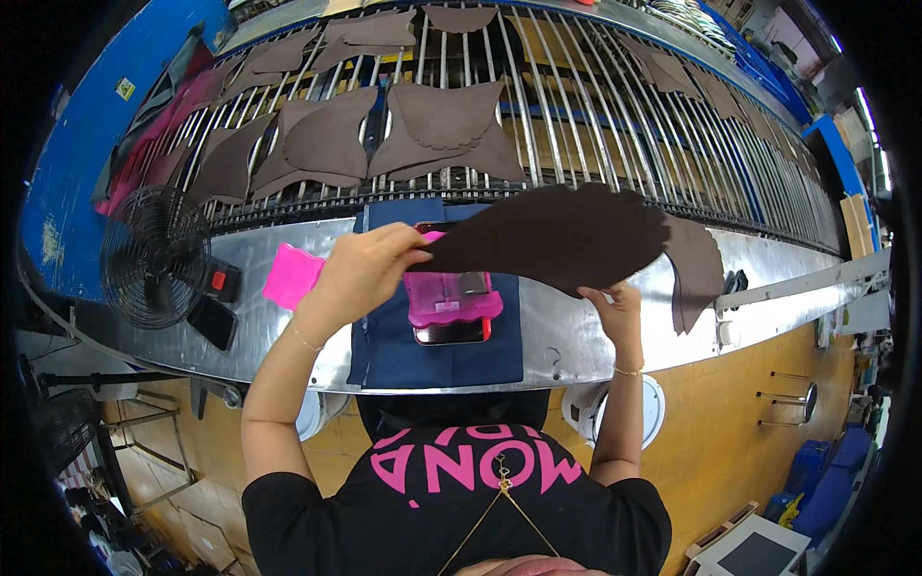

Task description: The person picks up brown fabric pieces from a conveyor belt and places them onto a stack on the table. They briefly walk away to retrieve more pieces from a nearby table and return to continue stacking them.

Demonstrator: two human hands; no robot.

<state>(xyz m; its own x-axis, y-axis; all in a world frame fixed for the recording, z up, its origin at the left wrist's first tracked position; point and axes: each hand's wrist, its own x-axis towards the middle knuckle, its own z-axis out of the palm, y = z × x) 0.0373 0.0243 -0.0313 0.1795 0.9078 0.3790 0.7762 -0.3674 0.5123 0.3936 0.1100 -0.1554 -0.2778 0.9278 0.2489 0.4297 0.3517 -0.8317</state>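
left hand (376, 261) and right hand (618, 307) pinching a dark-brown, scalloped, fabric-like sheet (562, 238)
hands well apart, so imo keep tension light and even

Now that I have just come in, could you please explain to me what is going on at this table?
A person is holding up a dark brown cut piece over the metal table. The left hand has its grip on the narrow end; the right hand holds the lower edge, toward the scalloped end. Below lies a dark blue cloth with a pink case on it. Beyond, similar brown pieces lie across a rack of metal rods.
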